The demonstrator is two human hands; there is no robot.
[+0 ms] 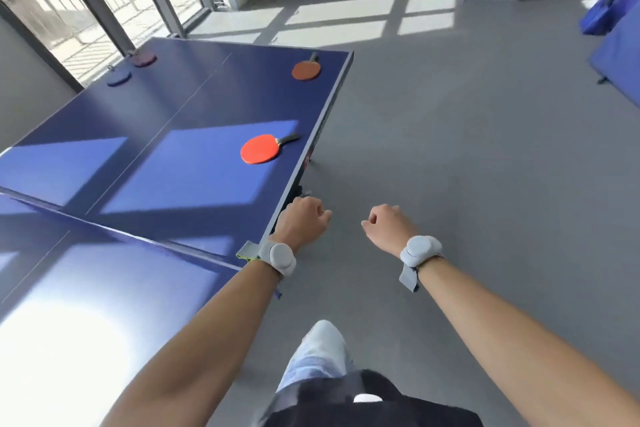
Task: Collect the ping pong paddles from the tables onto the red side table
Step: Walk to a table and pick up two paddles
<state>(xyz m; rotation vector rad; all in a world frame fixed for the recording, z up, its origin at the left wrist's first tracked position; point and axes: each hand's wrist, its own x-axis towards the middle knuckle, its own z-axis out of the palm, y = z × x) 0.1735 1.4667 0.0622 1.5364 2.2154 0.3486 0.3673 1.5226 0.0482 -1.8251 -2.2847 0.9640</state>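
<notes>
where sunlight falls, red paddle (260, 149)

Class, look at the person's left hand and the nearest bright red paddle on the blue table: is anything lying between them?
Nothing visible. The left hand hangs empty beside the blue table's edge, and only bare tabletop lies between it and the bright red round paddle.

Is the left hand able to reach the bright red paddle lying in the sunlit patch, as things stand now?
Probably yes. The left hand hovers at the table edge, and nothing lies between it and the bright red paddle, whose handle points toward that edge. It holds nothing visible.
</notes>
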